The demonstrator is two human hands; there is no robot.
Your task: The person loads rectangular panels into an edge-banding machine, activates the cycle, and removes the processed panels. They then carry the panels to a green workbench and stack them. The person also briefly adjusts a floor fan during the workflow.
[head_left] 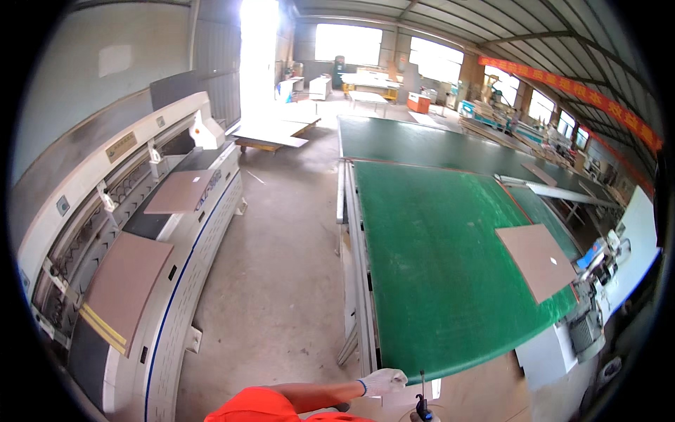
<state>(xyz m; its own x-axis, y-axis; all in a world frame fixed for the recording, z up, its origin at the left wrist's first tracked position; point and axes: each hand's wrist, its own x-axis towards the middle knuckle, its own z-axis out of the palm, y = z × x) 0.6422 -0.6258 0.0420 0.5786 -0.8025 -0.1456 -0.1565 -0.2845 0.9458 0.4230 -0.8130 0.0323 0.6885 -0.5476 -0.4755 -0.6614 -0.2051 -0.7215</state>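
My left hand [383,382], in a white glove below an orange sleeve, reaches right to the near end of a long green table [436,267]. It lies against a pale board edge [404,395]; its grip is unclear. My right hand [424,416] barely shows at the lower edge. It holds a small black tool [421,404] with a thin rod pointing up. A brown board [538,260] lies flat on the table's right side, far from both hands.
A long white machine [190,281] runs along the left, carrying two brown panels [126,281] [179,191]. Bare concrete floor [281,267] lies between it and the table. A low cart of white panels [271,133] stands farther back. More machinery [598,281] stands at the table's right.
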